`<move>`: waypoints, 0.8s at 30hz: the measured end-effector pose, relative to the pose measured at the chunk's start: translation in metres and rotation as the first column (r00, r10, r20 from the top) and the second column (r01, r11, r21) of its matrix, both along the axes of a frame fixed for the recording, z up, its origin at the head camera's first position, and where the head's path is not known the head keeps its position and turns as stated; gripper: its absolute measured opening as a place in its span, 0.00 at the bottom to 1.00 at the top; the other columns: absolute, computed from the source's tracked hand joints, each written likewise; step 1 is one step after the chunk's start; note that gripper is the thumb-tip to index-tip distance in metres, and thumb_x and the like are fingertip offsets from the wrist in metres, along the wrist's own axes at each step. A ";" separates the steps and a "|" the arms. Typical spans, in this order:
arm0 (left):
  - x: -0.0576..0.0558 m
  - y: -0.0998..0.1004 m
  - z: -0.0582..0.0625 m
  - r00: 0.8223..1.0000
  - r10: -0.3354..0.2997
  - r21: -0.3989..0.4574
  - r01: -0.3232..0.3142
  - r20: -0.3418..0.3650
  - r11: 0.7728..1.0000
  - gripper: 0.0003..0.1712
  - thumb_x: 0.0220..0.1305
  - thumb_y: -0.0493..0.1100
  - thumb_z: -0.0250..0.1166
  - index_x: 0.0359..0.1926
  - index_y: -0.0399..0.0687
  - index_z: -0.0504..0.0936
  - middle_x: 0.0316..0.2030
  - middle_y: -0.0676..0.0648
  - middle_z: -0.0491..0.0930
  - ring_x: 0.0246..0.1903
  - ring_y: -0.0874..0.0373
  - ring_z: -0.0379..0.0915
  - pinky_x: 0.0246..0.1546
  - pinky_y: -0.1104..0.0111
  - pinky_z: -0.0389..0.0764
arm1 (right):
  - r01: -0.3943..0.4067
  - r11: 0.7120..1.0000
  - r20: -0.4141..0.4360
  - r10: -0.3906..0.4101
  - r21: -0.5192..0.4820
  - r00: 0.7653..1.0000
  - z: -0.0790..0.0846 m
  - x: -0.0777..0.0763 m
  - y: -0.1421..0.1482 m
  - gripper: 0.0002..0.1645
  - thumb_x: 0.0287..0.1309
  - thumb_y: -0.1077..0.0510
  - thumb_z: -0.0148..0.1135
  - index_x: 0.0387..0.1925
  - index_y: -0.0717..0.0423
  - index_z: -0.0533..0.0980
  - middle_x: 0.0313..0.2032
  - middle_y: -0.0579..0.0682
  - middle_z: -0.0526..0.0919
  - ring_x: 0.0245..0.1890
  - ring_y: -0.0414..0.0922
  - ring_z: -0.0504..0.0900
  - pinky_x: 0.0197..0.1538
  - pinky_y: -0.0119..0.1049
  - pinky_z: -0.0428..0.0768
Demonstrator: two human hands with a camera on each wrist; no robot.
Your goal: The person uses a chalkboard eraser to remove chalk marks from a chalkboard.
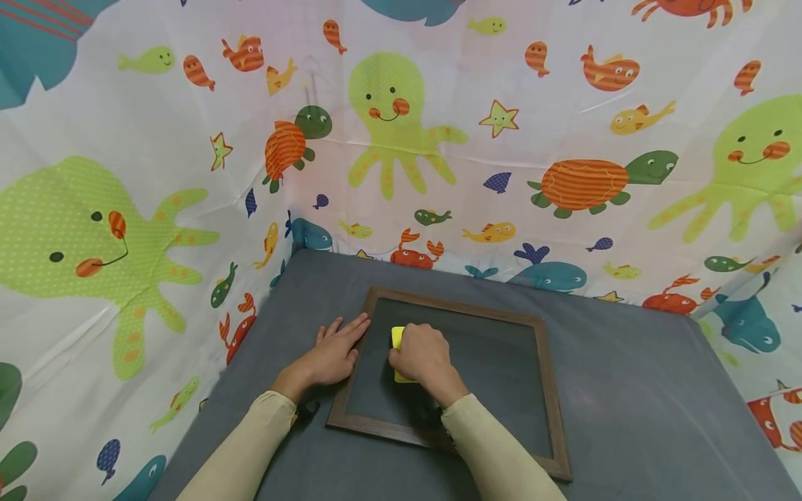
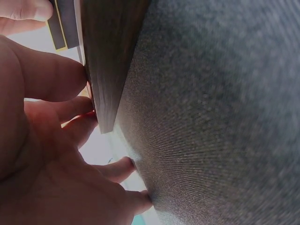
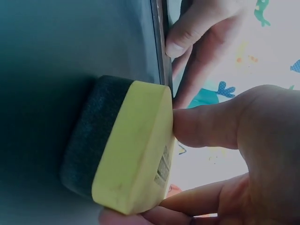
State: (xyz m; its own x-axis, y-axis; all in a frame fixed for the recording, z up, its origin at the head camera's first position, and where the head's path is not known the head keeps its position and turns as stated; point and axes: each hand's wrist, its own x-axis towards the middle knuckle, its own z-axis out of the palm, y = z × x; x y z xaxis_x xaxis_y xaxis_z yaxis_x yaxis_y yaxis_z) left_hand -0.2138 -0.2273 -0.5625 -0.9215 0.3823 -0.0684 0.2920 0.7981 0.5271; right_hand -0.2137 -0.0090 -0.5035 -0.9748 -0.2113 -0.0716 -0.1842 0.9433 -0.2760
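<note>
A framed chalkboard (image 1: 495, 376) with a brown wooden frame (image 1: 554, 403) lies flat on the grey table. My right hand (image 1: 426, 358) grips a yellow board eraser (image 3: 136, 140), its dark felt side towards the board, over the board's left half. In the right wrist view the thumb is on one side of the eraser and fingers are on the other. My left hand (image 1: 332, 353) rests at the frame's left side, fingers extended. In the left wrist view, fingers (image 2: 56, 77) touch the wooden edge while others reach down to the tabletop.
Grey cloth-like tabletop (image 1: 639, 390) extends to the right of the board. Behind and to the left hang white curtains (image 1: 438, 174) printed with sea animals, meeting the table's far edge.
</note>
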 end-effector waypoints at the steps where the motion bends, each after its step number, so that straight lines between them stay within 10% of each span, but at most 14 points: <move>1: 0.000 0.000 0.000 1.000 0.000 0.003 0.000 0.001 1.000 0.39 0.82 0.35 0.53 0.88 0.46 0.56 0.89 0.46 0.49 0.86 0.25 0.39 0.78 0.22 0.40 | -0.003 1.000 -0.003 0.003 0.005 1.000 0.000 0.000 -0.001 0.17 0.62 0.47 0.73 0.30 0.56 0.82 0.24 0.50 0.78 0.22 0.48 0.77 0.27 0.42 0.81; 13: -0.006 -0.006 -0.017 0.999 -0.023 0.128 0.026 -0.028 0.991 0.40 0.79 0.36 0.55 0.88 0.50 0.59 0.89 0.49 0.51 0.84 0.20 0.39 0.73 0.17 0.37 | -0.035 0.999 -0.042 0.036 0.041 0.998 -0.006 0.003 -0.008 0.20 0.62 0.45 0.73 0.40 0.60 0.88 0.40 0.58 0.82 0.26 0.50 0.79 0.34 0.49 0.88; 24: 0.001 0.003 0.005 1.000 0.007 -0.003 -0.007 0.011 1.000 0.39 0.81 0.36 0.55 0.88 0.46 0.57 0.89 0.47 0.50 0.86 0.25 0.40 0.78 0.22 0.41 | -0.108 0.989 -0.024 0.111 0.103 0.994 -0.006 0.001 -0.006 0.24 0.65 0.43 0.72 0.48 0.60 0.87 0.47 0.57 0.80 0.28 0.50 0.79 0.37 0.51 0.90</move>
State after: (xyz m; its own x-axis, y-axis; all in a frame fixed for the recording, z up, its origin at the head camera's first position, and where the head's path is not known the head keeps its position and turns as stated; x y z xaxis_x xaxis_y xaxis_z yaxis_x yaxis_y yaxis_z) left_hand -0.2124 -0.2246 -0.5573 -0.9233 0.3757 -0.0796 0.2807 0.8018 0.5276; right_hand -0.2122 -0.0153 -0.5092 -0.9482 -0.3098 -0.0697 -0.2944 0.9399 -0.1731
